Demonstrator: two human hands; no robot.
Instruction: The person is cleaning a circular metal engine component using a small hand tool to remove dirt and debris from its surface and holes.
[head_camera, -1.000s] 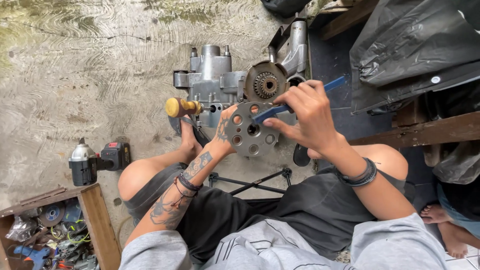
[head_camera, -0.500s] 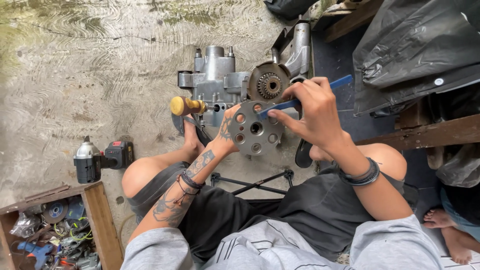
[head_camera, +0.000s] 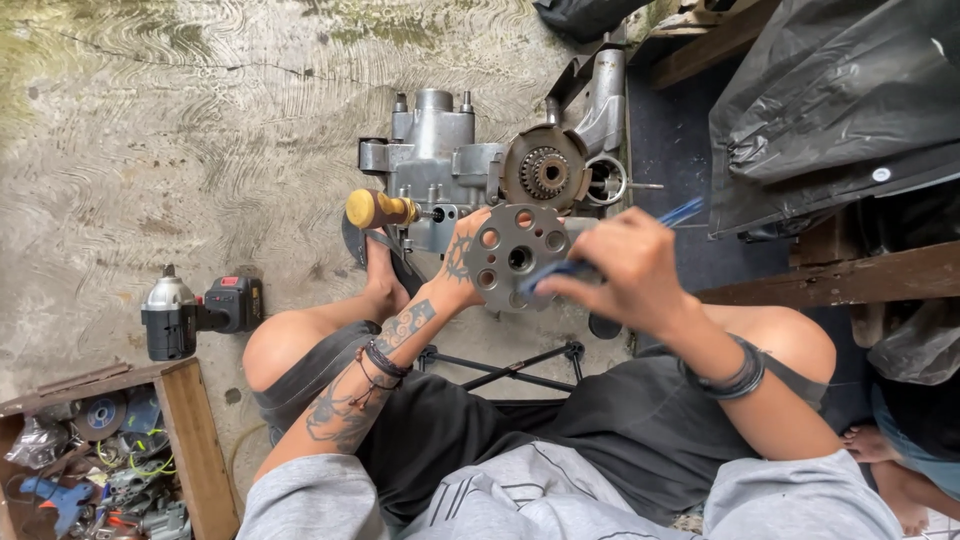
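Gripping a blue-handled tool (head_camera: 610, 250), the right hand (head_camera: 625, 275) presses its tip against a round perforated metal plate (head_camera: 515, 258) (six holes visible). The left hand (head_camera: 462, 262) is closed on the plate's left edge. Beyond, on the concrete floor (head_camera: 180, 130): engine casing (head_camera: 440, 160), yellow-handled screwdriver (head_camera: 378, 209).

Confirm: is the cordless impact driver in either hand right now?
No. The impact driver lies on the concrete floor, apart from both hands.
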